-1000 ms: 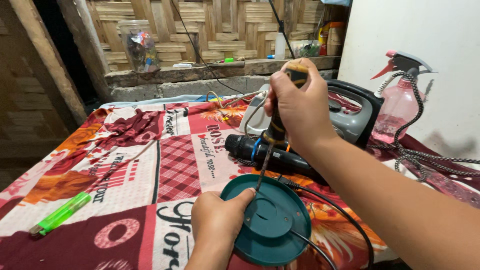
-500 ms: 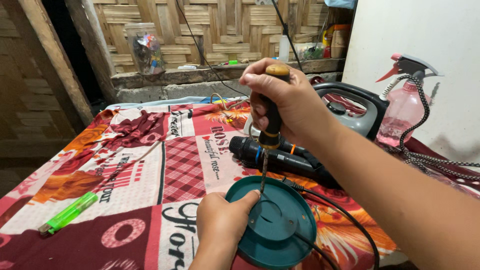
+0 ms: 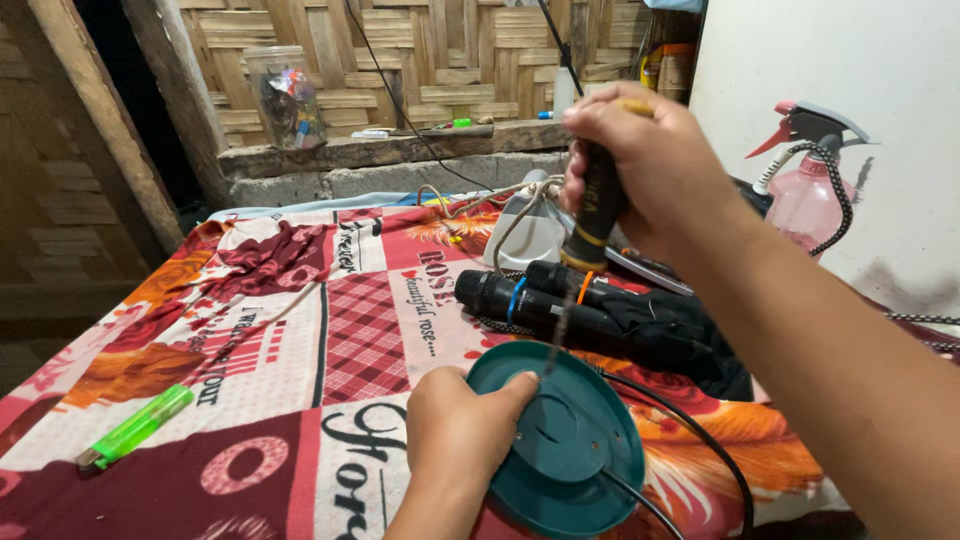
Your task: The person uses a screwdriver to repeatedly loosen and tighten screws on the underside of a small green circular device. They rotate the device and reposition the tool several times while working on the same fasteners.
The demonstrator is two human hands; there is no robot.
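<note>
At lower centre, the left hand point(image 3: 455, 435) clasps the rim of a round teal plastic base point(image 3: 570, 450). The right hand point(image 3: 645, 165), upper right, is fisted tight round a black-handled screwdriver point(image 3: 590, 225), tip meeting the base.

A rustic home: woven bamboo wall point(image 3: 440, 50) (patchwork cloth point(image 3: 300, 330) over table).

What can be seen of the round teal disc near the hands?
The teal disc looks like plastic, round, with a raised rim and a shallow circular centre. It lies tilted on the patterned cloth. The left hand holds its edge, the thumb on the rim. The screwdriver tip meets its top. A black cable runs along its right side.
</note>
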